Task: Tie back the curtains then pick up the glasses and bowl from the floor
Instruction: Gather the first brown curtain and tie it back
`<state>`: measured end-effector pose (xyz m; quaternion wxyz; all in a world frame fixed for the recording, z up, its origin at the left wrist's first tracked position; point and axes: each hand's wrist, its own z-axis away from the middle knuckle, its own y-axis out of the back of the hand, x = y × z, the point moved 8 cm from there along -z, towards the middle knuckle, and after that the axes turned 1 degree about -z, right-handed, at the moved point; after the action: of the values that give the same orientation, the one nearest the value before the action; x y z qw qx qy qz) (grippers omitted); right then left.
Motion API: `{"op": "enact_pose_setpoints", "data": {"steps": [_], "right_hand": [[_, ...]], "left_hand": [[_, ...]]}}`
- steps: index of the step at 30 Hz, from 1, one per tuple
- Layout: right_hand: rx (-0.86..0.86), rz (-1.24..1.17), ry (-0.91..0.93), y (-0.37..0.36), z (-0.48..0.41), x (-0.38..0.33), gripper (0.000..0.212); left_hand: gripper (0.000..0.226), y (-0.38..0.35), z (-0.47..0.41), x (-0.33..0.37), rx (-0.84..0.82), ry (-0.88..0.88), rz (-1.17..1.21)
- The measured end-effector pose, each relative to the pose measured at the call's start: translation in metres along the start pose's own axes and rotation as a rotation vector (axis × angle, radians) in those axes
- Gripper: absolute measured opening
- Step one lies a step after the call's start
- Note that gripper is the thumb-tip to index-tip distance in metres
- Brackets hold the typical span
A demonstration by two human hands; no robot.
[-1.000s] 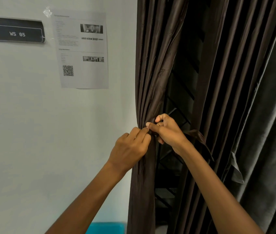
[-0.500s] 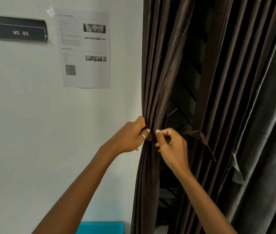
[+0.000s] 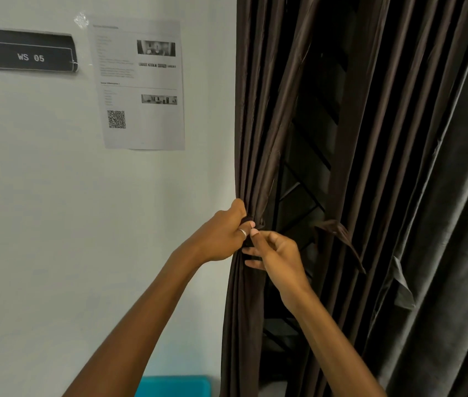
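Note:
A dark brown curtain [image 3: 258, 116] hangs in folds beside the white wall and is gathered tight at hand height. My left hand [image 3: 222, 234], with a ring on one finger, grips the gathered bundle and its tie band [image 3: 257, 223] from the left. My right hand [image 3: 277, 257] is just below and to the right, thumb and forefinger pinching at the band, the other fingers loosely curled. A loose brown tie strap [image 3: 339, 239] hangs from the right curtain panel [image 3: 399, 167]. No glasses, bowl or floor show in this view.
A grey outer drape [image 3: 456, 253] hangs at far right. A dark window with slanted bars [image 3: 304, 196] shows in the gap between the panels. On the wall are a black "WS 05" sign [image 3: 30, 51] and a printed sheet [image 3: 141, 84]. A teal object [image 3: 175, 386] sits at the bottom.
My left hand shifted from in front of the bundle to gripping it from the left side. My right hand dropped lower and its fingers loosened, still pinching at the band.

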<state>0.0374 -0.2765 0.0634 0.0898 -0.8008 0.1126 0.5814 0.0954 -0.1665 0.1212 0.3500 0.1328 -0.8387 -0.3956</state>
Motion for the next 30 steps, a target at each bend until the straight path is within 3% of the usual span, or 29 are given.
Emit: {"op": "enact_pose_setpoints", "data": {"steps": [8,14,18,30], "right_hand": [[-0.032,0.025,0.038,0.01,-0.006,-0.005,0.015],[-0.008,0.065,0.067,0.023,-0.014,-0.008,0.011],[-0.022,0.069,0.063,0.025,-0.018,-0.009,0.01],[0.062,0.23,0.16,0.04,-0.026,-0.017,0.003]], "left_hand": [[0.018,0.003,0.001,-0.005,0.003,0.042,0.148],[0.015,0.011,0.016,-0.015,0.328,0.068,0.423],[0.014,-0.001,0.024,-0.026,0.382,0.12,0.527],[0.009,-0.004,0.026,-0.03,0.438,0.131,0.465]]}}
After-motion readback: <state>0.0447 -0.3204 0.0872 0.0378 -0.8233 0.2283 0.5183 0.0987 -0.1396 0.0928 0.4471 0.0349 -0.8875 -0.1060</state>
